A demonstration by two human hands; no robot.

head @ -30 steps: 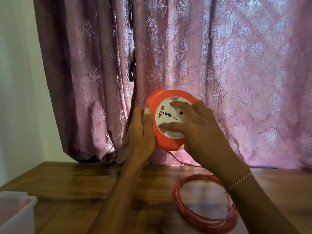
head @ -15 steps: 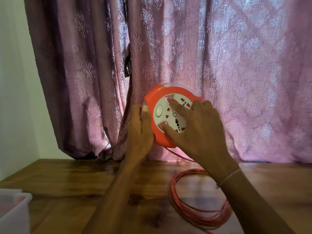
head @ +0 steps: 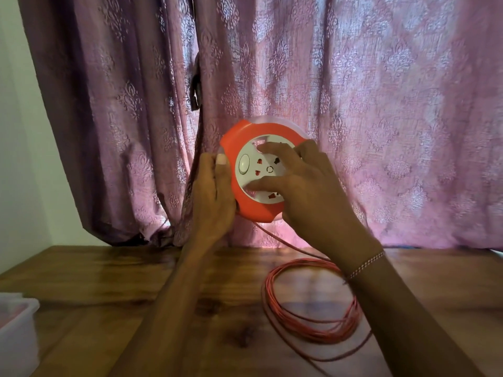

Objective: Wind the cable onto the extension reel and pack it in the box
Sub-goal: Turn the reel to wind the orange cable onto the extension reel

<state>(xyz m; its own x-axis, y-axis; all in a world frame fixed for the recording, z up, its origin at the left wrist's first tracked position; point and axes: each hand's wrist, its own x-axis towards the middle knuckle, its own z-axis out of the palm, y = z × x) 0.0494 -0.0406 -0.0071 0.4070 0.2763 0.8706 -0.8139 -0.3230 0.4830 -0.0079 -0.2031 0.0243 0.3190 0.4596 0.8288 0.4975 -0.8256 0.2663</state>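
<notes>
Tangling worries me: left hand (head: 213,197) grips the reel (head: 246,183), right hand (head: 304,191) spreads fingers on its face, and the cable (head: 307,317) coil could snag.

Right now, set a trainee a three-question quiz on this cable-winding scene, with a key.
1. True or false: the reel rests flat on the table.
2. Which hand grips the reel's outer edge? A. left hand B. right hand C. neither
3. Fill in: the loose cable lies coiled on the ____.

Key
1. False: both hands hold it up in front of the curtain.
2. A: the right hand's fingers lie spread on the white socket face.
3. Table: a strand runs up from the coil to the reel's underside.
</notes>
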